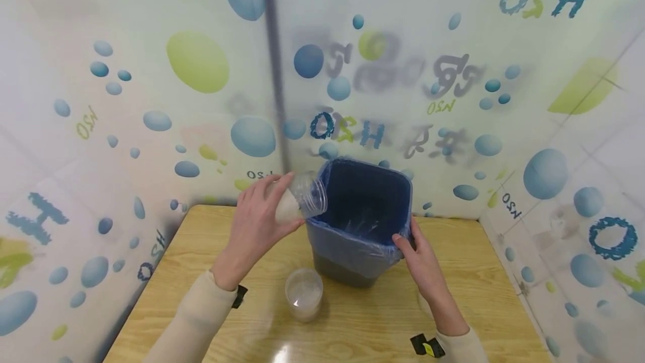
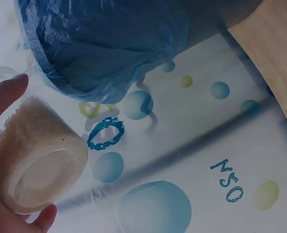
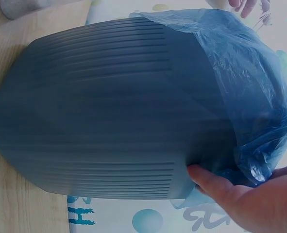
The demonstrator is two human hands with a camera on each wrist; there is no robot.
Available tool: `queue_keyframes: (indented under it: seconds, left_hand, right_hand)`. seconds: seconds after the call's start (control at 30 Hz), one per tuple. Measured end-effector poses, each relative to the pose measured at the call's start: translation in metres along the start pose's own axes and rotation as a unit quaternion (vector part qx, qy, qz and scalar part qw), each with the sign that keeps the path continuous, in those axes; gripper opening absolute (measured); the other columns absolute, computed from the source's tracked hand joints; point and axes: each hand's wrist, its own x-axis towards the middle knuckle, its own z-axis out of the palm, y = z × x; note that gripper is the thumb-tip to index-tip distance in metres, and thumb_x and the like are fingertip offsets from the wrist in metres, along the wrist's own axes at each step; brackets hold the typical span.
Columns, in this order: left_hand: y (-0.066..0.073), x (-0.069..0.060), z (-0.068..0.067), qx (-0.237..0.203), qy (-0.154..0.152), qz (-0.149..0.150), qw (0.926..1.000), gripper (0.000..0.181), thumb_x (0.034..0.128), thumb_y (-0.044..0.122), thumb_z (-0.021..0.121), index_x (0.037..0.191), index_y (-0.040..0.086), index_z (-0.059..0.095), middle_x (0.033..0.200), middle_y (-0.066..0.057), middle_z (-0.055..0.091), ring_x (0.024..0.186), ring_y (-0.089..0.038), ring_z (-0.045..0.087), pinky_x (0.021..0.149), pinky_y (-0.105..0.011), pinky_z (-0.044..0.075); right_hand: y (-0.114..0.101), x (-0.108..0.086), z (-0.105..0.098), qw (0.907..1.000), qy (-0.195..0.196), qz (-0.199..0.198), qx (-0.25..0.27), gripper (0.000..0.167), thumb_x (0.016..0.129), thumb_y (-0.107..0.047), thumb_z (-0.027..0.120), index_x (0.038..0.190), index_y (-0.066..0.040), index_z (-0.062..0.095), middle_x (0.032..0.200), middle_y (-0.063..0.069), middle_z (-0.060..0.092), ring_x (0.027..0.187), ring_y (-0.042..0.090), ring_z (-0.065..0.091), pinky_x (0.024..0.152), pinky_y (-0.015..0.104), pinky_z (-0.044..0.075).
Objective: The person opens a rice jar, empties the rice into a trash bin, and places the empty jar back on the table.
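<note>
My left hand point(image 1: 258, 214) grips a clear plastic jar point(image 1: 311, 196) partly filled with pale, rice-like grains. The jar lies tilted on its side, its mouth at the left rim of a dark trash bin point(image 1: 342, 269). In the left wrist view the grains point(image 2: 34, 141) rest toward the jar's base. A blue plastic bag point(image 1: 355, 242) lines the bin and folds over its rim. My right hand point(image 1: 420, 259) holds the bin's right rim, thumb over the bag's edge. The right wrist view shows the bin's ribbed side point(image 3: 109, 107) and that hand pressing the bag. Inside, the bin's bottom is too dark to make out.
A second clear plastic container point(image 1: 304, 294) stands on the wooden table point(image 1: 378, 324) in front of the bin. Part of a pale round object point(image 1: 424, 302) shows beside my right wrist. Patterned walls point(image 1: 201, 111) close in the table at the back and sides.
</note>
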Motion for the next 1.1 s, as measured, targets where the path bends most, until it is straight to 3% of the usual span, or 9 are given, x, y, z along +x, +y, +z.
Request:
queue_keyframes:
  seconds: [0.43,0.77,1.1]
  left_hand:
    - [0.007,0.02,0.004,0.031,-0.012,0.028,0.9991,0.101,0.0615,0.035,0.102,0.148,0.017,0.053,0.13,-0.021,0.058,0.117,-0.043,0.055,0.093,-0.061,0.046]
    - [0.009,0.027,0.007,0.046,-0.02,0.053,0.9973,0.099,0.0616,0.032,0.102,0.147,0.017,0.054,0.132,-0.019,0.057,0.124,-0.041,0.051,0.099,-0.059,0.045]
    - [0.01,0.031,0.006,0.074,-0.031,0.078,0.9937,0.101,0.0633,0.029,0.102,0.15,0.02,0.051,0.138,-0.019,0.055,0.131,-0.04,0.047,0.106,-0.055,0.042]
  right_hand:
    - [-0.003,0.0,0.002,0.9998,0.014,0.003,-0.017,0.074,0.108,-0.028,0.052,0.165,-0.004,0.011,0.172,0.015,0.013,0.157,0.032,0.012,0.125,0.051,0.016]
    - [-0.002,0.002,0.008,0.9996,0.016,-0.011,-0.02,0.071,0.107,-0.021,0.054,0.165,-0.003,0.017,0.17,0.018,0.018,0.156,0.035,0.018,0.124,0.053,0.018]
    - [-0.005,0.002,0.015,0.9998,0.005,-0.015,-0.009,0.071,0.107,-0.023,0.053,0.165,-0.005,0.017,0.17,0.016,0.019,0.156,0.035,0.021,0.124,0.053,0.019]
